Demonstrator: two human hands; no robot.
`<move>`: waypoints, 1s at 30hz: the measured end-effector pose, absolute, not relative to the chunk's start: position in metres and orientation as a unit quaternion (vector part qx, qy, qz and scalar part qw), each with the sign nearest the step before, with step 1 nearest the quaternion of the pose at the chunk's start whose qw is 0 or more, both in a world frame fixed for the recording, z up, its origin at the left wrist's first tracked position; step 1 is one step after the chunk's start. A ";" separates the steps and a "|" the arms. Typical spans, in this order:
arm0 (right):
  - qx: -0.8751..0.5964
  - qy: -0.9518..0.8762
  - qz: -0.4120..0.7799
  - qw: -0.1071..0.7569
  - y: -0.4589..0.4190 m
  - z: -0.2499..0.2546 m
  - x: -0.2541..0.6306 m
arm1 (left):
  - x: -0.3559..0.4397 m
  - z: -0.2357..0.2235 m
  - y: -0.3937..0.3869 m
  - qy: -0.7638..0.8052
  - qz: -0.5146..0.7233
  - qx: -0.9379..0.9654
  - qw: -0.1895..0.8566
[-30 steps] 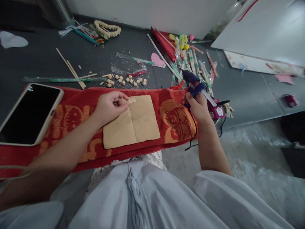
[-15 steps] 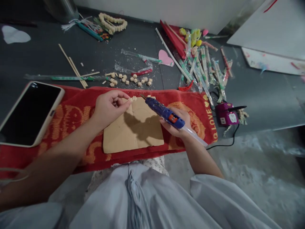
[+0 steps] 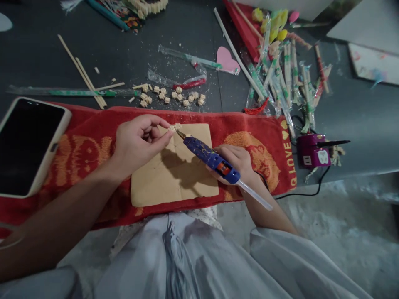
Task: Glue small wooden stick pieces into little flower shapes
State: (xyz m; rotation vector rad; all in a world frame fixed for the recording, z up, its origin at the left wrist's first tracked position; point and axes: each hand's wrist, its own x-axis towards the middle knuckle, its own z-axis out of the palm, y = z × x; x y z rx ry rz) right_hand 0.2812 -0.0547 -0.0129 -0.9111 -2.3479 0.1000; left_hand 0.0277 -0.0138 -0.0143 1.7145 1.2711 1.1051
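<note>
Between the thumb and forefinger of my left hand [image 3: 140, 139] is a small cluster of pale wooden stick pieces [image 3: 175, 127]. My right hand [image 3: 233, 162] is wrapped round a blue hot glue gun [image 3: 212, 158], with a clear glue stick [image 3: 255, 195] poking out of its back end. The gun's metal nozzle is at the cluster, touching it or very close. Both hands are above a tan board [image 3: 174, 178], which lies on a red towel [image 3: 102, 166] and carries their shadow.
Several small wooden clusters [image 3: 179, 95] lie beyond the towel. A phone [image 3: 28, 149] rests at left, near thin sticks [image 3: 84, 81]. Wrapped sticks [image 3: 280, 79] and a pink paper heart [image 3: 228, 60] are further back. A purple box [image 3: 313, 151] with a black cable stands right.
The glue gun has moved left, bringing its nozzle to the cluster in my left hand. The camera view has shifted down and closer to the table.
</note>
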 end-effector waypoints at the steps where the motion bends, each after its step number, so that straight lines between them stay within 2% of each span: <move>1: -0.341 -0.889 0.037 0.304 -0.055 -0.013 0.281 | 0.028 -0.014 -0.014 0.490 0.430 0.668 0.358; 30: -0.341 -0.888 0.066 0.302 -0.056 -0.013 0.282 | 0.026 -0.012 -0.017 0.500 0.404 0.678 0.357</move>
